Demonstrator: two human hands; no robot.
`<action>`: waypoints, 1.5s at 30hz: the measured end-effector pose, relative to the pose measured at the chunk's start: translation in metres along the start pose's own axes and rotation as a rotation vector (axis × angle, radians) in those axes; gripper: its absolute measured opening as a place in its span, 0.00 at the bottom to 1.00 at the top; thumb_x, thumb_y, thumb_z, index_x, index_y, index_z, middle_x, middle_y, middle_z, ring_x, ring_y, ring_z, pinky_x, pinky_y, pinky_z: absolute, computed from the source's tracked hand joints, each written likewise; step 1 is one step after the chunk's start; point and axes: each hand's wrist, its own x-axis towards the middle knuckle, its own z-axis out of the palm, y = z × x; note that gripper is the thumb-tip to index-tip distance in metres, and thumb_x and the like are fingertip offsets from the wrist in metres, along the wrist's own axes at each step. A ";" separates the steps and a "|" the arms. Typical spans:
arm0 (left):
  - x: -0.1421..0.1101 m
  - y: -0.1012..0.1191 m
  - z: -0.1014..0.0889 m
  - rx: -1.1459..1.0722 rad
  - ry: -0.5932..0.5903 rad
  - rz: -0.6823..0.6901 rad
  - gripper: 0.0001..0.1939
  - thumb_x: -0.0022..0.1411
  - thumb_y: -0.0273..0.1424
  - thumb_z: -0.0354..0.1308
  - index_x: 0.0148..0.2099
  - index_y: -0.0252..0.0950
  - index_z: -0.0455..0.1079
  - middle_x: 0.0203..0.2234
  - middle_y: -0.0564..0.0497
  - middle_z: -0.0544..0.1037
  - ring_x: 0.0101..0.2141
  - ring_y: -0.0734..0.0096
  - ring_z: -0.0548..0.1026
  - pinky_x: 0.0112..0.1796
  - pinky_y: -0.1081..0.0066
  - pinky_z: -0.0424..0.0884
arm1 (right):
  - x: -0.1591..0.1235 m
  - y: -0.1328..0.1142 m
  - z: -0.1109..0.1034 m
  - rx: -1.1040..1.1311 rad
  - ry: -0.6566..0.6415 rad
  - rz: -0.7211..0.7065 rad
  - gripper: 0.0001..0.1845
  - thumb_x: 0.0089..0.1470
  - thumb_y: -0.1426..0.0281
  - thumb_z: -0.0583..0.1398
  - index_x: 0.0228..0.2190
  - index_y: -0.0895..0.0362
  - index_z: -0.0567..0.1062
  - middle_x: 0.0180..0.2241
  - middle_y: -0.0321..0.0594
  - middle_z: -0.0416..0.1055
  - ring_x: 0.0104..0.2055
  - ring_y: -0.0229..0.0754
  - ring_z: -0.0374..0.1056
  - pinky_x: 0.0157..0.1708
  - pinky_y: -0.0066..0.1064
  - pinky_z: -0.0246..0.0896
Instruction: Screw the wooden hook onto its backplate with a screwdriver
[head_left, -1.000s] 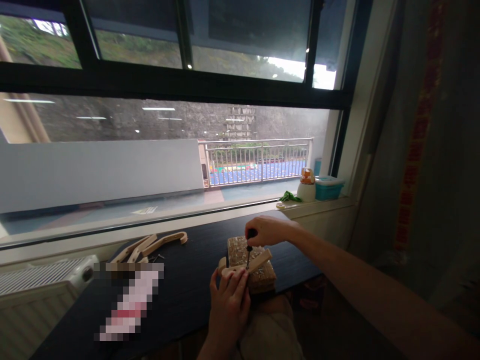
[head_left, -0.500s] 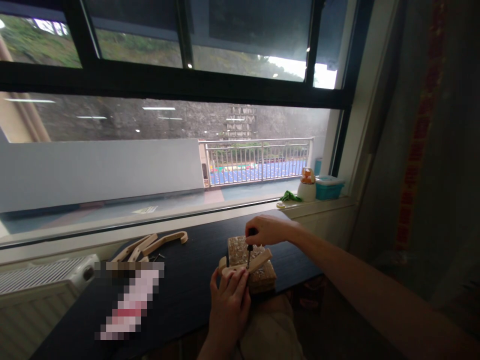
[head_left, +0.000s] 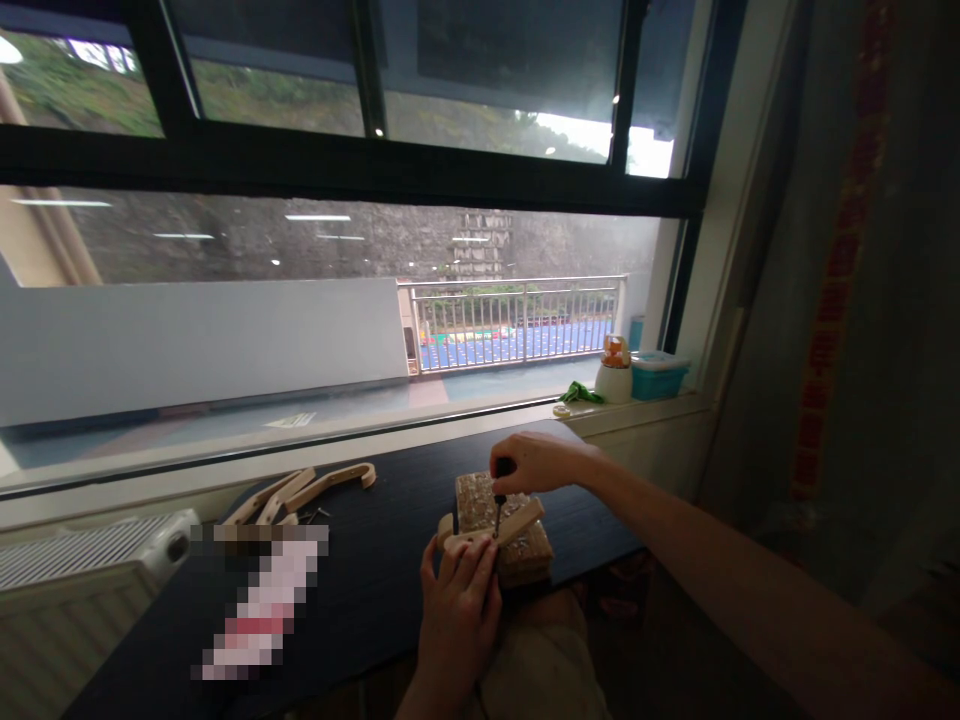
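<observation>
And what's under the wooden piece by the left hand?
A brown block is under the wooden piece; what the piece and left hand cover can't be seen.

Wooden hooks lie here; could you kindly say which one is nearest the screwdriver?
The hook across the block, under the left hand; the other hooks lie together farther left.

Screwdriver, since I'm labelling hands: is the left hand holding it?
No, the right hand holds the screwdriver while the left hand touches the wooden piece.

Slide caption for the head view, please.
Right hand holds screwdriver to a wooden piece, left hand holding it on a block.
</observation>
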 end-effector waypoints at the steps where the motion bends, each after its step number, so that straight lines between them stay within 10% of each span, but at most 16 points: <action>1: 0.000 0.000 0.000 0.001 -0.003 0.001 0.16 0.60 0.29 0.51 0.50 0.41 0.69 0.45 0.51 0.76 0.46 0.58 0.69 0.55 0.47 0.49 | 0.000 0.000 0.000 0.003 -0.002 -0.006 0.15 0.44 0.62 0.59 0.33 0.55 0.77 0.27 0.36 0.75 0.28 0.36 0.67 0.25 0.23 0.54; 45: 0.003 0.004 -0.007 0.090 -0.033 0.045 0.16 0.61 0.27 0.49 0.50 0.38 0.69 0.44 0.49 0.76 0.45 0.59 0.70 0.53 0.48 0.51 | -0.007 0.003 -0.001 0.059 -0.026 0.005 0.12 0.45 0.65 0.59 0.33 0.56 0.77 0.24 0.35 0.74 0.25 0.34 0.67 0.24 0.22 0.54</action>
